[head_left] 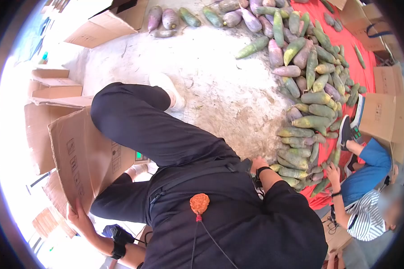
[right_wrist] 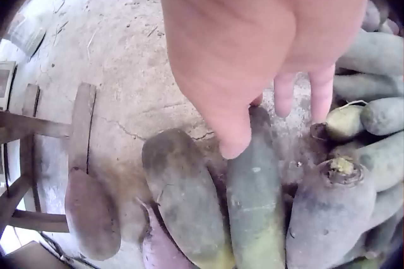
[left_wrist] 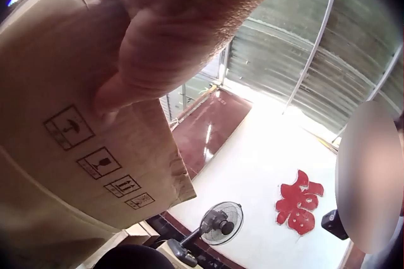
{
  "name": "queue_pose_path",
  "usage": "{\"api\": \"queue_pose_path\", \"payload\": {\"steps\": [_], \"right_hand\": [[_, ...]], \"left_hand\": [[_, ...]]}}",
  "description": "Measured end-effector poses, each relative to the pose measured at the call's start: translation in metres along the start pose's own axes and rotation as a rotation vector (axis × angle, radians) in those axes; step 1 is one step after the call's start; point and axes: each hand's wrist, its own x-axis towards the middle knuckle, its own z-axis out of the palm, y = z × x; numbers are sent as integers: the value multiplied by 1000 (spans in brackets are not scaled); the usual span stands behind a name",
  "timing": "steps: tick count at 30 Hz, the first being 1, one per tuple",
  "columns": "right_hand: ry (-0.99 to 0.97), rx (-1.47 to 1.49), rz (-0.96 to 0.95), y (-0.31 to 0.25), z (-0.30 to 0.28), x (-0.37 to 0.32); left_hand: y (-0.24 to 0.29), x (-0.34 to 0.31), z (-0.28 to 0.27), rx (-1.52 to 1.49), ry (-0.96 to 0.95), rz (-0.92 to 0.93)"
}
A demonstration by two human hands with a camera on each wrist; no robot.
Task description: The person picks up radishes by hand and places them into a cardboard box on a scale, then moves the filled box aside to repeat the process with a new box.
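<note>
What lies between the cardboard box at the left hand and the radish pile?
The head view shows dark trousers beside the box, then stained floor, with the right hand at the radish pile.

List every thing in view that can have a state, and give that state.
Carton: held at its edge
Left hand: gripping the carton
Green radish: uncut where visible
Right hand: touching this radish, grip unclear
Green display: lit
Fan: running or not, unclear
Radish heap: loose, unboxed
</note>
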Motion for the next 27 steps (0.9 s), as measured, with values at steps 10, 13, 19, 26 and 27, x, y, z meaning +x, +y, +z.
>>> {"api": "queue_pose_path", "payload": {"steps": [10,13,19,26,27], "right_hand": [[-32,-55,-99,21,15,28],[-27,153,-34,7,-4,-4],[144,133,-343,33,7,60],[561,321,-541,-14,-149,-17],[641,400,-587,-26,-170,-31]], "left_hand": [[6,-4,3,81,63,43],[19,-4,4,131,92,46],[22,-3,4,152,87,53],[34,-4,4,181,124,80],[35,-3,3,172,134,75]]}}
